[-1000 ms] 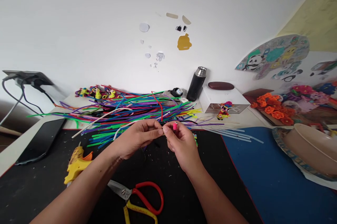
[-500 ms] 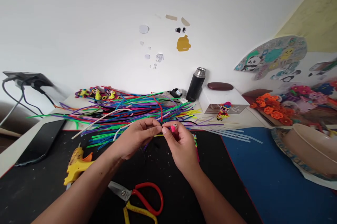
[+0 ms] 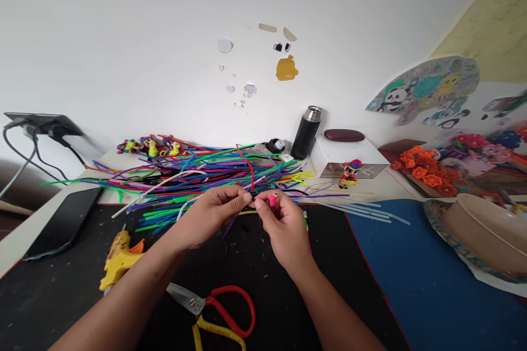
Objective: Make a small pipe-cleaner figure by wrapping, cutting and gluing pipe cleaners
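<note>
My left hand (image 3: 209, 216) and my right hand (image 3: 284, 224) meet fingertip to fingertip over the black mat (image 3: 247, 274), both pinched. Between the right fingers sits a small pink piece (image 3: 272, 200); the left fingers pinch something thin beside it that I cannot make out. Just behind the hands lies a big heap of coloured pipe cleaners (image 3: 197, 175). Red and yellow scissors (image 3: 222, 312) lie on the mat near my forearms, and a yellow glue gun (image 3: 119, 255) rests left of my left arm.
A black phone (image 3: 63, 222) lies at the left edge. At the back stand a black flask (image 3: 305, 132), a white box (image 3: 349, 156) and a small figure (image 3: 349, 172). On the right are orange flowers (image 3: 424, 170) and a beige bowl (image 3: 486, 230) over a blue mat (image 3: 428, 285).
Both hands stay together at the same spot; the fingers shift slightly around the pink piece. Nothing else has moved.
</note>
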Demonstrator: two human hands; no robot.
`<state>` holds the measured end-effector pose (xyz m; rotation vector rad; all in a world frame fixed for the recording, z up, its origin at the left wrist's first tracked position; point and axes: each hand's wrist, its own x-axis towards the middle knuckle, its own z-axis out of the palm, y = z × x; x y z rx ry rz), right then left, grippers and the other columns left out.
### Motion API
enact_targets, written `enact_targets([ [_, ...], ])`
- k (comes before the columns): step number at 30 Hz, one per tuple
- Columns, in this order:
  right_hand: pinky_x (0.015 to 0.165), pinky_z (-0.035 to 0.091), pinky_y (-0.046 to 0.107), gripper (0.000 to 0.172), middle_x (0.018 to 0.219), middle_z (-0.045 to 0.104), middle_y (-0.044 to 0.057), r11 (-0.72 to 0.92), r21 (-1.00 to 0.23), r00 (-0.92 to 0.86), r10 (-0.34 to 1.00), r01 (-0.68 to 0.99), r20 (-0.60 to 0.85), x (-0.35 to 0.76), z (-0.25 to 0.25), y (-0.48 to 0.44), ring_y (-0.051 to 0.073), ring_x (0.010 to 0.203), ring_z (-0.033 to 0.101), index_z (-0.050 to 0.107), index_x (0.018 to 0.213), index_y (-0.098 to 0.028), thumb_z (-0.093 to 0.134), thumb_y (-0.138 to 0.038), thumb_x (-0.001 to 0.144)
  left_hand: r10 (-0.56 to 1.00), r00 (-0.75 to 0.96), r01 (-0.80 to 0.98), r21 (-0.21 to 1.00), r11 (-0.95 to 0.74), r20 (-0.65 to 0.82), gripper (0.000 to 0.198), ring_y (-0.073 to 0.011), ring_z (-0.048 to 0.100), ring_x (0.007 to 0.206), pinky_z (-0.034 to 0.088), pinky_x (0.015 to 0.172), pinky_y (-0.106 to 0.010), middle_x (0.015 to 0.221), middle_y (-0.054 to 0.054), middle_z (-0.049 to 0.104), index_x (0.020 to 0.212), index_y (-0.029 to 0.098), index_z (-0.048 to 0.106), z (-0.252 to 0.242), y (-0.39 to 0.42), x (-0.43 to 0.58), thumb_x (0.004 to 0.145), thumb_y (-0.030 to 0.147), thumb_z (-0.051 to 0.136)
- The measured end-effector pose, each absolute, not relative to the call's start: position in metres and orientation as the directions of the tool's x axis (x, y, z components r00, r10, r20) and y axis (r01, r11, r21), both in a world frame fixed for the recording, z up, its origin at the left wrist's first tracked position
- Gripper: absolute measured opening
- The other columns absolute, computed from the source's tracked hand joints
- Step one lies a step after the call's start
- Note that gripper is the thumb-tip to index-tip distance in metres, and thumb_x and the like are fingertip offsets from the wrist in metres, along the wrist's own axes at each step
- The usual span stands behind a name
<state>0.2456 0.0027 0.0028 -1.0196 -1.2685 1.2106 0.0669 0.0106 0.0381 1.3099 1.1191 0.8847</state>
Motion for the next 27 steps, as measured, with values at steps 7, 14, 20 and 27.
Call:
enact_targets([
  [7,0.044,0.020,0.024,0.041,0.058,0.036,-0.010,-0.040,-0.958,-0.146,0.989,-0.285,0.002,0.245,0.001,0.006,0.008,0.046,0.026,0.067,0.089,-0.020,0.081,-0.058,0.085,0.984,0.159,0.220,0.969,-0.112,0.077,0.040,-0.0139,0.048,0.063,0.036,0.059,-0.024,0.070,0.003,0.057,0.105,0.019,0.077,0.039,0.012,0.059,0.086,0.053,0.083],
  [14,0.042,0.019,0.023,0.041,0.060,0.037,-0.010,-0.061,-0.946,-0.151,0.988,-0.317,-0.013,0.245,0.002,0.006,0.006,0.046,0.027,0.066,0.088,-0.020,0.082,-0.057,0.084,0.962,0.239,0.359,0.908,-0.215,0.133,0.023,-0.0152,0.053,0.070,0.041,0.064,-0.026,0.078,0.000,0.066,0.095,0.019,0.078,0.039,0.010,0.056,0.092,0.042,0.075],
  [20,0.042,0.018,0.023,0.042,0.060,0.039,-0.010,-0.056,-0.943,-0.138,0.990,-0.329,-0.010,0.245,-0.001,0.007,0.006,0.046,0.026,0.065,0.088,-0.019,0.082,-0.058,0.085,0.954,0.278,0.409,0.885,-0.222,0.110,0.024,-0.0142,0.050,0.066,0.038,0.061,-0.025,0.075,0.001,0.065,0.094,0.019,0.078,0.039,0.008,0.055,0.093,0.042,0.074],
  [27,0.043,0.018,0.023,0.041,0.057,0.037,-0.011,-0.060,-0.949,-0.148,0.989,-0.310,-0.014,0.244,0.000,0.005,0.006,0.045,0.027,0.065,0.088,-0.019,0.081,-0.057,0.086,0.954,0.285,0.443,0.870,-0.215,0.091,0.028,-0.0145,0.051,0.065,0.038,0.061,-0.025,0.076,0.000,0.067,0.093,0.019,0.078,0.037,0.008,0.057,0.098,0.046,0.069],
])
